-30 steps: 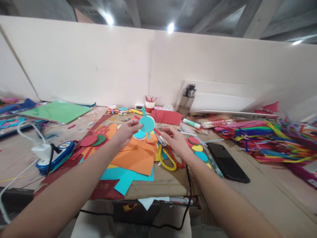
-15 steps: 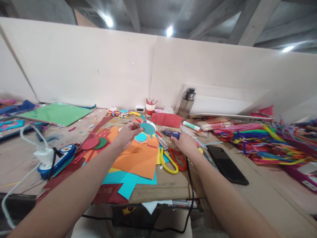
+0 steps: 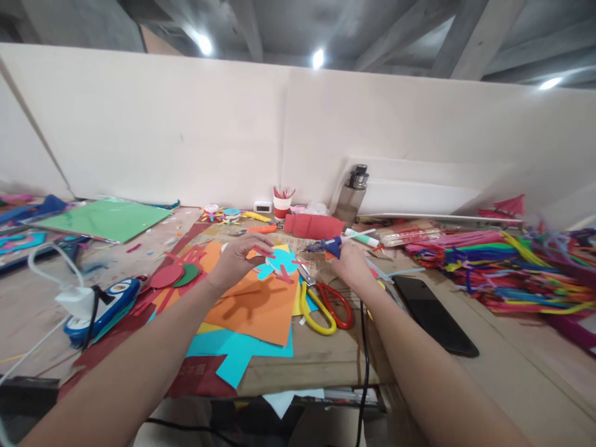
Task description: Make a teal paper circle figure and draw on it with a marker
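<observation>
My left hand (image 3: 237,256) is pinched on a teal paper cut-out (image 3: 279,263) with red strips, held low over the orange paper sheet (image 3: 261,307). A blue glue gun (image 3: 329,244) is gripped in my right hand (image 3: 351,266), its nozzle pointing left toward the cut-out. Yellow and red-handled scissors (image 3: 321,304) lie just in front of my right hand, on the cardboard.
A black phone (image 3: 435,313) lies right of my right arm. Coloured pipe cleaners (image 3: 503,267) are heaped at the right. A bottle (image 3: 350,191), a cup of pens (image 3: 280,202) and red paper (image 3: 311,226) stand at the back. A green sheet (image 3: 105,216) and a white charger (image 3: 74,298) lie left.
My right hand reached to the glue gun, closed on it and lifted it. My left hand lowered the teal cut-out from upright to near the orange paper.
</observation>
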`<state>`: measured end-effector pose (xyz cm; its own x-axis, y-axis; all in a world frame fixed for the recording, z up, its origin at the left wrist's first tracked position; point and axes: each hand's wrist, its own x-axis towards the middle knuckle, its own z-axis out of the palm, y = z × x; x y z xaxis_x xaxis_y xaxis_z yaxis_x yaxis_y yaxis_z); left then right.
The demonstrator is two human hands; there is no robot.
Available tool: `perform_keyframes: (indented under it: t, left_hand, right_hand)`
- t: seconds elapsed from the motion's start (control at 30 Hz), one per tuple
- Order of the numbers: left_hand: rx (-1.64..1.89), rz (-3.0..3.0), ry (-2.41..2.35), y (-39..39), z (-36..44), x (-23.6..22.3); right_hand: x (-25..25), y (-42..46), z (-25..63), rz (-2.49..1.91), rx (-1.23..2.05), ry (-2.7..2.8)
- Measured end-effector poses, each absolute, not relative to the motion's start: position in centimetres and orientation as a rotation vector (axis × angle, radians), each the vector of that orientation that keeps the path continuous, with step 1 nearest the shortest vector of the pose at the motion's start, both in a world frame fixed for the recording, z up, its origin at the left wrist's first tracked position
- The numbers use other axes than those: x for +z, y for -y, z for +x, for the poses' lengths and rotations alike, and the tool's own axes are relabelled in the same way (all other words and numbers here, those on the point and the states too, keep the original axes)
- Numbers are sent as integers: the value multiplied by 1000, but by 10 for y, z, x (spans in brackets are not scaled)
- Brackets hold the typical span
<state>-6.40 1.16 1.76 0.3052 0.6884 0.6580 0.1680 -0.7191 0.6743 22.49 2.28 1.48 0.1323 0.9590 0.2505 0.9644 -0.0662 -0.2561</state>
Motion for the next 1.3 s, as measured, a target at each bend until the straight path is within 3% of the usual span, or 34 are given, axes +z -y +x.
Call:
perform_keyframes:
  t: [0.17,0.47,1.3]
  left_hand:
    - [1391,2244,-773,-10,-67,20]
    - [1365,2380,-793,-12,-75,24]
    - [1384,2358,-789,-12,-73,23]
  right_hand:
    - [15,-24,233,-1751,568,1527]
    - [41,1,225,-1276,1131,1369]
    - [54,14,216,-1265,992,1755]
